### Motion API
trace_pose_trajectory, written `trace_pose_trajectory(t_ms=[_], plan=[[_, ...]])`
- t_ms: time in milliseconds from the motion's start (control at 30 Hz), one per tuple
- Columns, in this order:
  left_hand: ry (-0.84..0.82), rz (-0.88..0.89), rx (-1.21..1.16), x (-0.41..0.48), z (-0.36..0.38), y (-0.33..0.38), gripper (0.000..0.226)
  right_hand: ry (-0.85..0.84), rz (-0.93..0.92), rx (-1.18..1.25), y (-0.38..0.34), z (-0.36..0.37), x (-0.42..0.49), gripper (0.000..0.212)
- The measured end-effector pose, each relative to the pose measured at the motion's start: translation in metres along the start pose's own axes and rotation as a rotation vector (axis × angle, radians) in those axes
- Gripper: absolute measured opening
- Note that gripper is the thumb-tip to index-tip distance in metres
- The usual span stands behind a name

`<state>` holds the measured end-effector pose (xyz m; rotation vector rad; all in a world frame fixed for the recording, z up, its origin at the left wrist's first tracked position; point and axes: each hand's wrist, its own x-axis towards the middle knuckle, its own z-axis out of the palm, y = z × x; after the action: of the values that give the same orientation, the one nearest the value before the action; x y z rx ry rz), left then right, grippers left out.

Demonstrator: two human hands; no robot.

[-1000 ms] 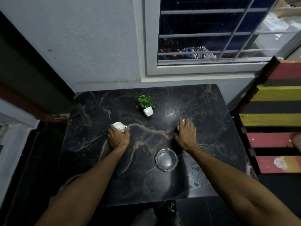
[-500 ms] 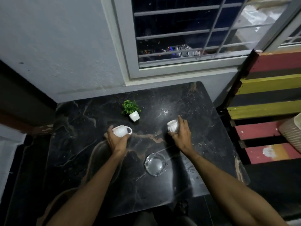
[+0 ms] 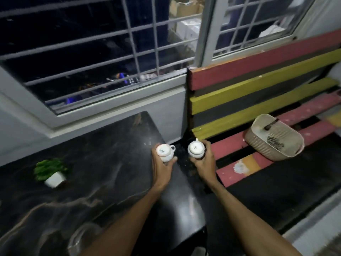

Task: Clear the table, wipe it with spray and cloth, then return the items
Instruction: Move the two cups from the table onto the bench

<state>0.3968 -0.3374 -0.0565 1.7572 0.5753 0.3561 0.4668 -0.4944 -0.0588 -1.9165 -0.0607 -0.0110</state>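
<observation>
Two small white cups are off the table, one per hand. The left cup (image 3: pixel 165 152) has its base turned toward the camera with a printed mark on it and its handle pointing right; the left hand (image 3: pixel 162 168) has its fingers wrapped around the cup's body from below. The right cup (image 3: pixel 196 149) also shows its base and sits upside down or steeply tipped; the right hand (image 3: pixel 203 161) has its fingers curled tight round the far side, thumb on the near side. Both cups are held in the air at the right edge of the black marble table (image 3: pixel 103 163), roughly over the gap between it and the striped wooden bench (image 3: pixel 276 100). Key relation: the bench seat and the beige plastic basket (image 3: pixel 273 139) lie to the right and slightly ahead of both hands, and the right hand is nearer. My read: the clearing step is under way and the bench is the likely drop zone, right cup first. Left on the table: a small potted plant (image 3: pixel 50 173), lying tilted, and a clear glass ashtray (image 3: pixel 83 239) at the near edge, blurred. No spray or cloth in view.
</observation>
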Motion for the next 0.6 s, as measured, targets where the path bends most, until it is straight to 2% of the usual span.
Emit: trace_pose_trajectory(t_ms=[133, 233, 300, 467, 600], plan=[[-0.030, -0.040, -0.001, 0.022, 0.128, 0.005, 0.068, 0.081, 0.050, -0.027, 0.068, -0.070, 0.068, 0.061], [0.030, -0.145, -0.026, 0.048, 0.212, -0.009, 0.066, 0.077, 0.089, -0.066, 0.131, -0.105, 0.116, 0.059], [0.061, -0.182, -0.015, 0.062, 0.251, -0.028, 0.071, 0.055, 0.109, -0.106, 0.171, -0.116, 0.140, 0.059], [0.017, -0.236, 0.170, 0.092, 0.338, -0.112, 0.088, 0.043, 0.124, -0.202, 0.280, -0.122, 0.199, 0.056], [0.009, -0.206, 0.246, 0.099, 0.379, -0.165, 0.085, 0.049, 0.100, -0.201, 0.335, -0.117, 0.223, 0.058]])
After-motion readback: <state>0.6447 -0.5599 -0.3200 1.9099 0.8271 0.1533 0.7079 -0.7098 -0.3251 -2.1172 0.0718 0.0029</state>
